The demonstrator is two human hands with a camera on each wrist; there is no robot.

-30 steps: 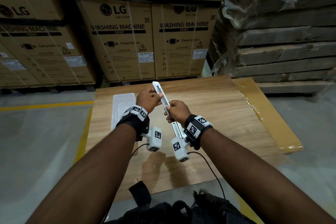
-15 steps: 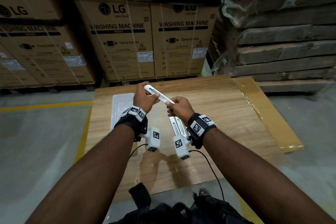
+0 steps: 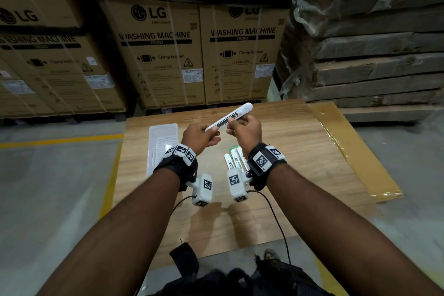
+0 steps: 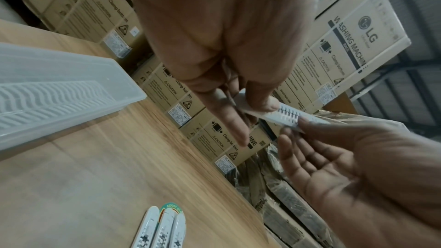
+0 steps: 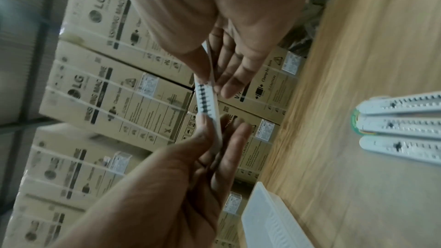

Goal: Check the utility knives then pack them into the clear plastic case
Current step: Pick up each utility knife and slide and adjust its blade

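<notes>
A white utility knife (image 3: 228, 119) with a notched slider track is held in the air above the table, slanting up to the right. My left hand (image 3: 211, 131) pinches its lower left end between thumb and fingers. My right hand (image 3: 231, 124) pinches its middle, and the rounded end sticks out past it. In the left wrist view the knife (image 4: 290, 116) runs from my left fingers to my right hand (image 4: 334, 157). The clear plastic case (image 3: 163, 144) lies open on the table to the left. Three more white knives (image 3: 234, 158) lie side by side under my right wrist.
The wooden table (image 3: 300, 151) has a strip of brown cardboard (image 3: 348, 149) along its right edge. Stacked washing machine cartons (image 3: 163, 38) stand behind it, and wrapped flat packs (image 3: 372, 55) at the right. A yellow floor line (image 3: 60, 140) runs on the left.
The knife has swung round between my hands: its free end pointed up and left, and it now points up and right past my right hand. Both hands rose slightly.
</notes>
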